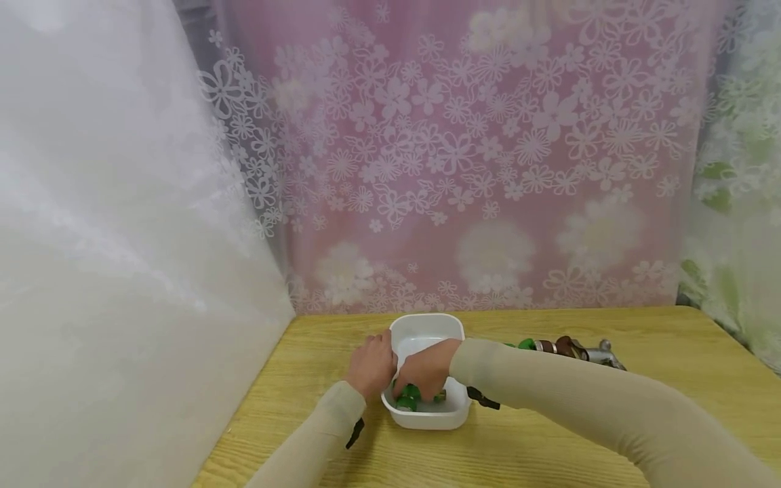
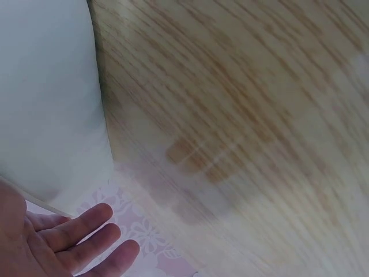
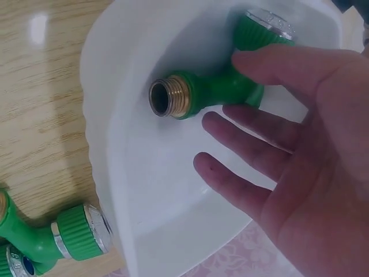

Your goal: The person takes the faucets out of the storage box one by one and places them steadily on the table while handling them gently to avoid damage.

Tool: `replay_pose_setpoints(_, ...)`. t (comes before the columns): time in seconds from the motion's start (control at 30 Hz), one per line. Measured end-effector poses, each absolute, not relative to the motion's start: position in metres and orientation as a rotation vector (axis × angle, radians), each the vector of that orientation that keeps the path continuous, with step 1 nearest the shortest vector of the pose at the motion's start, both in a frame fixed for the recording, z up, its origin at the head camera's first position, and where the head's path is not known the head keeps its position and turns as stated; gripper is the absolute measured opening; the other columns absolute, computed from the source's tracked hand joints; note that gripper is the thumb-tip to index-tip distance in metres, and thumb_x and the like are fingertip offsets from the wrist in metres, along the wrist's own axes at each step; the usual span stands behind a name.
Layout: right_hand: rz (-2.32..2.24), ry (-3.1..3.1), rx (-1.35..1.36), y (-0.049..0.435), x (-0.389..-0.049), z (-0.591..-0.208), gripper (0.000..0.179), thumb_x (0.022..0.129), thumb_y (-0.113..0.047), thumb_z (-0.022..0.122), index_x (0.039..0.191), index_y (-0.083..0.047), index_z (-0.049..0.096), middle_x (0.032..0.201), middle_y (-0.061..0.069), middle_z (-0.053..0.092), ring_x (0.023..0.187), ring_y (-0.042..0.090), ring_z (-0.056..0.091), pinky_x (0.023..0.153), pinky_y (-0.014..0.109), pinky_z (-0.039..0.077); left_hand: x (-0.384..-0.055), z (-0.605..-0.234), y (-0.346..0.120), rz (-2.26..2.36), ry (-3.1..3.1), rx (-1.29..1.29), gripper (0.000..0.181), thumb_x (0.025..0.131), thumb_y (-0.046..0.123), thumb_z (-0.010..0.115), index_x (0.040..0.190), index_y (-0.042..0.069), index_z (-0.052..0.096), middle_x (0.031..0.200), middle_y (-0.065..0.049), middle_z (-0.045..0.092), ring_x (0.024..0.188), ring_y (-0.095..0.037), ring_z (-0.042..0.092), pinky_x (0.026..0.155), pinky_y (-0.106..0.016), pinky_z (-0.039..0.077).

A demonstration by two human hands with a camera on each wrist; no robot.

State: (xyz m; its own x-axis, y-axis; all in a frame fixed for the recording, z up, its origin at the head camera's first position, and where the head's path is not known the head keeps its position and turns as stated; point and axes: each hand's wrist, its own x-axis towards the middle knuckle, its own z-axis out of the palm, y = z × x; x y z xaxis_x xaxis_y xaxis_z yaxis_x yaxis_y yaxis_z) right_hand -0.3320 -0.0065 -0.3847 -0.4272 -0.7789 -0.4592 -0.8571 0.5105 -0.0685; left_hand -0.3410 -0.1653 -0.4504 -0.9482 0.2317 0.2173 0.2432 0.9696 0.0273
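A white plastic tub (image 1: pixel 427 421) stands on the wooden table. My left hand (image 1: pixel 372 366) grips its left rim; in the left wrist view several of that hand's fingers (image 2: pixel 92 245) extend past the tub's wall. My right hand (image 1: pixel 425 369) reaches down inside the tub. There it pinches a green valve (image 3: pixel 216 91) with a threaded brass end and a ribbed, silver-banded knob. In the right wrist view the thumb lies against the green body, with other fingers spread beneath. Part of the valve is hidden by the hand.
Outside the tub on the right, more green valves (image 3: pixel 69 239) lie on the table (image 1: pixel 549 434). Beside them in a row are brown fittings (image 1: pixel 552 346) and a grey metal tap (image 1: pixel 601 355), partly behind my right arm. A floral curtain (image 1: pixel 488 169) hangs behind.
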Motion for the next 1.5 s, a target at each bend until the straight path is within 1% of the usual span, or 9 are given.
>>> replay_pose_setpoints(0.17,0.271,2.311,-1.346,-0.009,-0.337,-0.389,0.058,0.088,-0.01,0.075,0.134,-0.041,0.062,0.113,-0.018,0.065,0.084,0.003,0.052,0.071,0.021,0.043,-0.341,-0.452,-0.163,-0.07,-2.89,-0.35,0.032,0.1,0.021,0.051,0.127,0.004,0.054,0.108,-0.012,0.068,0.101,-0.028,0.065,0.073,-0.044,0.06)
replay_pose_setpoints(0.27,0.282,2.292,-1.356,-0.01,-0.339,-0.393,0.055,0.087,-0.009,0.074,0.132,-0.039,0.064,0.109,-0.017,0.066,0.083,0.004,0.053,0.072,0.021,0.043,-0.341,-0.453,-0.162,-0.073,-2.881,-0.355,0.031,0.099,0.02,0.05,0.125,0.003,0.054,0.107,-0.012,0.068,0.101,-0.028,0.065,0.074,-0.045,0.06)
replay_pose_setpoints(0.43,0.264,2.287,-1.359,-0.011,-0.342,-0.397,0.051,0.086,-0.009,0.076,0.127,-0.039,0.068,0.109,-0.018,0.066,0.082,0.004,0.053,0.07,0.021,0.044,-0.34,-0.453,-0.159,-0.106,-2.882,-0.376,0.036,0.099,0.02,0.051,0.13,0.002,0.053,0.111,-0.013,0.068,0.104,-0.028,0.064,0.078,-0.046,0.059)
replay_pose_setpoints(0.63,0.214,2.319,-1.332,-0.009,-0.341,-0.395,0.045,0.083,-0.008,0.079,0.115,-0.039,0.072,0.101,-0.019,0.065,0.082,0.005,0.052,0.074,0.021,0.046,-0.341,-0.451,-0.156,-0.111,-2.897,-0.378,0.037,0.099,0.021,0.051,0.131,0.002,0.052,0.114,-0.013,0.067,0.107,-0.028,0.064,0.081,-0.047,0.059)
replay_pose_setpoints(0.73,0.206,2.327,-1.328,-0.007,-0.339,-0.393,0.043,0.083,-0.008,0.079,0.113,-0.038,0.073,0.098,-0.018,0.064,0.082,0.005,0.052,0.074,0.022,0.046,-0.34,-0.45,-0.155,-0.106,-2.906,-0.368,0.036,0.099,0.02,0.051,0.13,0.002,0.052,0.114,-0.014,0.067,0.107,-0.028,0.064,0.081,-0.047,0.059)
replay_pose_setpoints(1.0,0.21,2.342,-1.36,0.0,-0.338,-0.389,0.037,0.083,-0.01,0.08,0.11,-0.033,0.072,0.099,-0.017,0.065,0.083,0.002,0.055,0.077,0.019,0.049,-0.341,-0.453,-0.154,-0.074,-2.897,-0.355,0.032,0.099,0.02,0.052,0.126,0.002,0.053,0.11,-0.013,0.067,0.102,-0.028,0.065,0.077,-0.046,0.06)
replay_pose_setpoints(1.23,0.21,2.368,-1.355,0.007,-0.333,-0.374,0.034,0.086,-0.009,0.078,0.108,-0.034,0.071,0.095,-0.017,0.065,0.076,0.002,0.056,0.067,0.02,0.048,-0.342,-0.455,-0.157,-0.069,-2.882,-0.342,0.03,0.1,0.019,0.054,0.124,0.002,0.054,0.106,-0.013,0.067,0.1,-0.028,0.065,0.073,-0.046,0.059)
replay_pose_setpoints(1.33,0.173,2.374,-1.352,0.011,-0.334,-0.368,0.033,0.089,-0.008,0.074,0.11,-0.033,0.071,0.096,-0.017,0.065,0.075,0.002,0.057,0.066,0.02,0.049,-0.342,-0.454,-0.159,-0.074,-2.867,-0.341,0.031,0.1,0.019,0.054,0.124,0.001,0.054,0.105,-0.013,0.067,0.099,-0.029,0.065,0.072,-0.045,0.059)
replay_pose_setpoints(1.5,0.094,2.385,-1.343,0.02,-0.336,-0.36,0.031,0.091,-0.006,0.072,0.112,-0.029,0.071,0.098,-0.017,0.065,0.076,0.002,0.057,0.067,0.019,0.05,-0.343,-0.454,-0.161,-0.065,-2.872,-0.34,0.036,0.1,0.02,0.052,0.13,0.001,0.053,0.11,-0.014,0.068,0.102,-0.028,0.065,0.074,-0.044,0.059)
